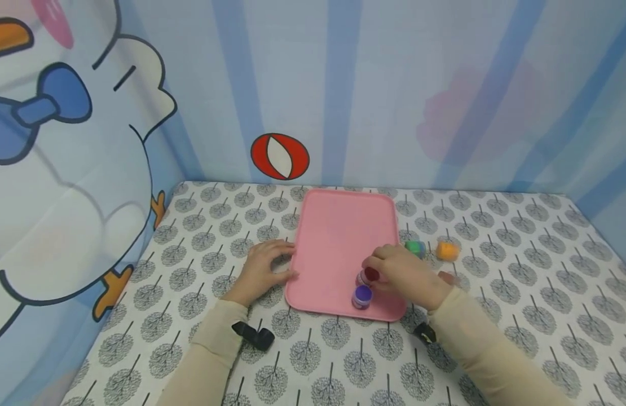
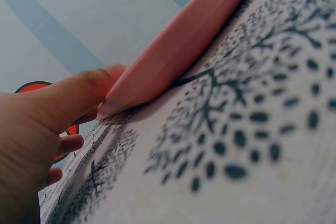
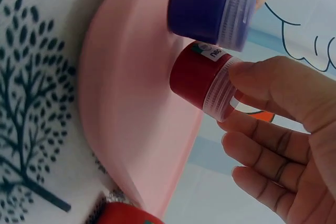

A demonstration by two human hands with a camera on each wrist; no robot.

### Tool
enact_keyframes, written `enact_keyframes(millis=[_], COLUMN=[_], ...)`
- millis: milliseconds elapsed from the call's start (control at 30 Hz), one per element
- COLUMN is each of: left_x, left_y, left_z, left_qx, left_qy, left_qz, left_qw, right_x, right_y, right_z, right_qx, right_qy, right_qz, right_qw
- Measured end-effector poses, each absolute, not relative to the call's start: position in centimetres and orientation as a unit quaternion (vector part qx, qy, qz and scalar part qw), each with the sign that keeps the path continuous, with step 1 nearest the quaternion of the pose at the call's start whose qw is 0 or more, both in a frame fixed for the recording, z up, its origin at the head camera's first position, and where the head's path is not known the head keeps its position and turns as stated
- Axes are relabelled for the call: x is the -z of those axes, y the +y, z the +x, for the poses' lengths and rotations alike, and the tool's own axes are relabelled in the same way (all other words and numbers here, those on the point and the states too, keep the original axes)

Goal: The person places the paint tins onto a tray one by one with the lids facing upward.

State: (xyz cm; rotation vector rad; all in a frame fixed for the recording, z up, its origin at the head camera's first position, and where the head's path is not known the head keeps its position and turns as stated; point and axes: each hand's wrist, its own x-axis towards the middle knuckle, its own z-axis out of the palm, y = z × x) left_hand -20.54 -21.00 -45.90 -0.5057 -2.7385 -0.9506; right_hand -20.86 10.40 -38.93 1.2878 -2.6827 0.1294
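A pink tray [image 1: 343,225] lies on the patterned cloth. My right hand [image 1: 401,273] pinches the clear lid of a small red paint jar [image 3: 197,74] between thumb and index finger, at the tray's near right part. The jar is tilted in the right wrist view; whether it touches the tray floor I cannot tell. Close beside it a purple paint jar [image 1: 362,297] stands in the tray. At the tray's left edge rests my left hand [image 1: 264,270], its fingers spread and the thumb [image 2: 100,85] touching the rim.
Outside the tray's right edge are a green jar [image 1: 415,248] and an orange jar [image 1: 447,251]. Another red jar [image 3: 128,214] shows at the bottom of the right wrist view. A printed fabric wall [image 1: 384,113] rises behind the table.
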Motion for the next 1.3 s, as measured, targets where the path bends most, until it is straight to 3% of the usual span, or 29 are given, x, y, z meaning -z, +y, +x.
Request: enact_keyframes(millis=[567, 1300], left_x=[45.60, 45.73], left_y=[-20.16, -20.87], left_z=[-20.90, -20.44], left_qx=[0.313, 0.307], left_qy=[-0.929, -0.930], left_qz=[-0.174, -0.174], left_qw=[0.089, 0.106], right_x=[39.68, 39.39], right_y=[10.38, 11.26], right_z=[-21.09, -21.23], right_qx=[-0.092, -0.101], right_qy=[-0.900, -0.899], right_qz=[0.422, 0.421], right_qw=[0.059, 0.069])
